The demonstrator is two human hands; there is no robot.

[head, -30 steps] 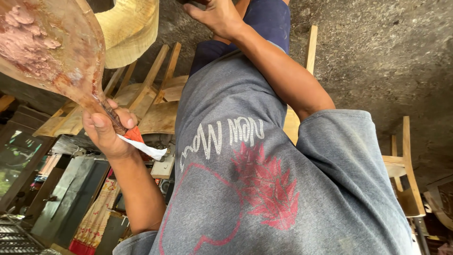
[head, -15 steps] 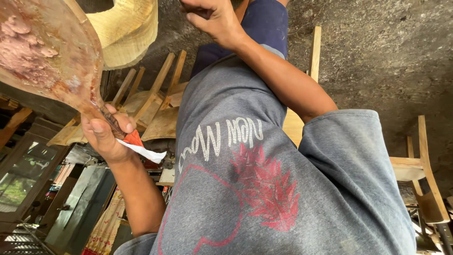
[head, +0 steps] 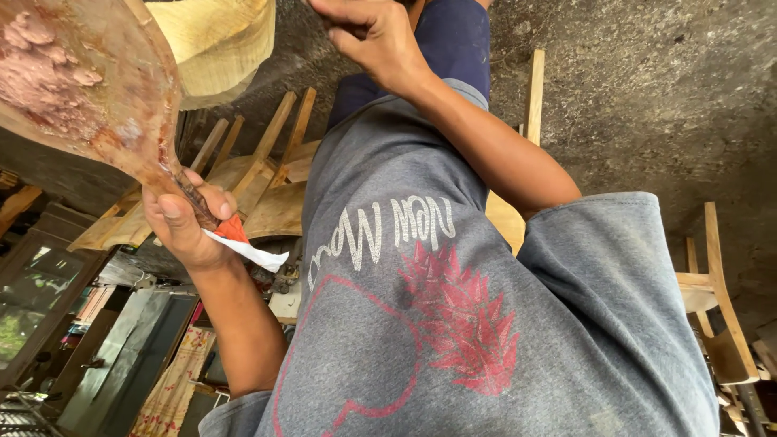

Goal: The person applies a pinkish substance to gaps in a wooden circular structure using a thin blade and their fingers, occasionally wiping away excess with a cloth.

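Gripping the handle of one wooden paddle (head: 97, 105), the left hand (head: 182, 222) is clenching around it, thumb lying across the front, with one red-and-white scrap (head: 243, 243) sticking out beneath the fingers. The paddle is sitting at the upper left, blade tilting away from the body, its broad face carrying one smeared patch of pinkish paste (head: 40, 69) and reddish stains. The left forearm is rising steeply. The right hand (head: 372, 36) is reaching forward over the blue trousers (head: 449, 40), fingers curling; whether it is grasping anything cannot be told. Several bare wooden chair frames (head: 267, 162) are standing behind.
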